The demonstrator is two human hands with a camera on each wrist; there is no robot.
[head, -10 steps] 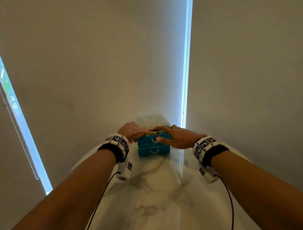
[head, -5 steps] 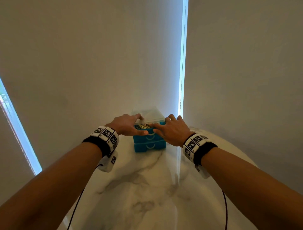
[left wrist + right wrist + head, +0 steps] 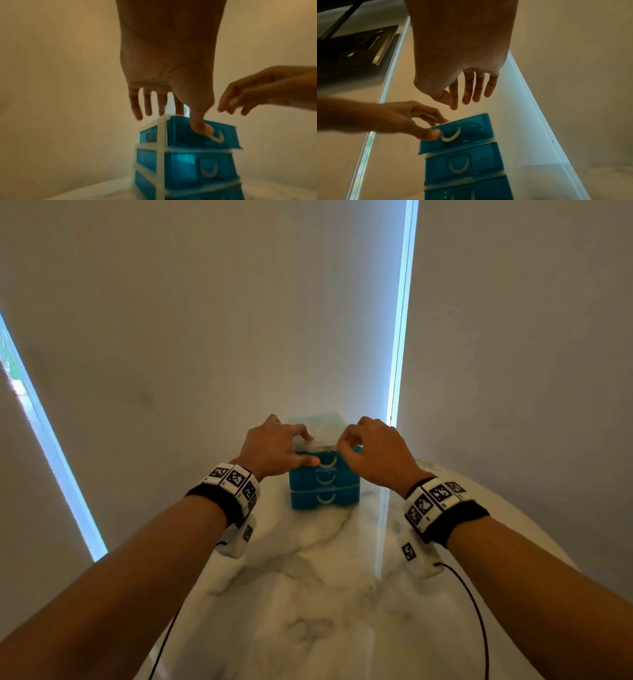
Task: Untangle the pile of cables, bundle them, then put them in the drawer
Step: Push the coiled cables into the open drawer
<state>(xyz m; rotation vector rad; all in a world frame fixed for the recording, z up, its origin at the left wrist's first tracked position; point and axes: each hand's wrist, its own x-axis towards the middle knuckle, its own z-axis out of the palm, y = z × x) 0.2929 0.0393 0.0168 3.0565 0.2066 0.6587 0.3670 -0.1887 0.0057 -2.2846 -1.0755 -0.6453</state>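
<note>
Nearest, a white marbled counter (image 3: 308, 594). Farther back, a small blue drawer unit (image 3: 323, 491) of three stacked drawers with pale curved handles. Top drawer (image 3: 462, 133) slightly pulled out, coiled cables (image 3: 318, 451) faintly visible inside. Left hand (image 3: 274, 448) on the unit, thumb pressing the top drawer's front beside its handle, fingers reaching over the clear top. Right hand (image 3: 375, 455) just above, to the right, fingers loosely curled, holding nothing. Beyond, pale window blinds.
</note>
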